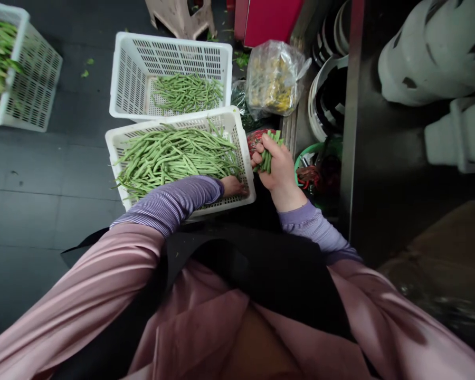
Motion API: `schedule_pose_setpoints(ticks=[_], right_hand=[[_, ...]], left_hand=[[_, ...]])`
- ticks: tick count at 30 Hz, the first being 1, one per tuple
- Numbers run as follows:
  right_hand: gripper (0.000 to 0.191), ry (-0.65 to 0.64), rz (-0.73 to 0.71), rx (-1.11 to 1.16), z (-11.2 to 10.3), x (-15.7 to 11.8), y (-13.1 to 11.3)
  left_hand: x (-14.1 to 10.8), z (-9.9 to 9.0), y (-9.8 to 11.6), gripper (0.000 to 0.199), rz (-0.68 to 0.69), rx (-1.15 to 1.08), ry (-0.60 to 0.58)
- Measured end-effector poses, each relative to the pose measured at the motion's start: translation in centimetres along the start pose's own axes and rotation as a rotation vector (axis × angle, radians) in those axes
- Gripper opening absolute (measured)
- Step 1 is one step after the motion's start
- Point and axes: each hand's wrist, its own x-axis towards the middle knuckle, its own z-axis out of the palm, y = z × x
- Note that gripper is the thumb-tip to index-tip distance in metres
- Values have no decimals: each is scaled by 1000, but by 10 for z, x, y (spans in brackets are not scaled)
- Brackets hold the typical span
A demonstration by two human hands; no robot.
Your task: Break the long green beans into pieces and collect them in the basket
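Long green beans (pixel 178 153) lie heaped in the near white plastic basket (pixel 245 153). My left hand (pixel 234 187) reaches down into that basket's right front corner, at the edge of the heap. Its fingers are blurred and partly hidden, so whether they hold a bean does not show. Just beyond the basket's right rim, my right hand (pixel 277 166) is closed around a small bunch of green beans (pixel 266 160), their ends sticking out above and below the fist. Behind the near basket stands a second white basket (pixel 170 45) with a smaller pile of green beans on its bottom.
Another white basket (pixel 34 89) of green vegetables stands at the far left on dark floor tiles. A clear bag (pixel 277 79) with yellow contents and a green-rimmed basin (pixel 298 163) sit to the right. A stool (pixel 182 18) stands behind; a metal counter edge (pixel 352 121) runs along the right.
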Motion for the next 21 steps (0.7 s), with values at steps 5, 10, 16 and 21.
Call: schedule_pose_setpoints(ticks=[5, 10, 16, 21], right_hand=[[35, 37, 63, 2, 5, -1, -5], [34, 38, 92, 2, 5, 1, -8], [36, -87, 182, -122, 19, -4, 6], [34, -250, 337, -324, 42, -22, 20]], left_hand=[[-19, -24, -10, 44, -79, -156, 187], [-71, -67, -18, 30, -329, -608, 727], [-140, -94, 1, 34, -629, -1164, 1324], [-178, -94, 33, 34, -720, -1364, 1584]])
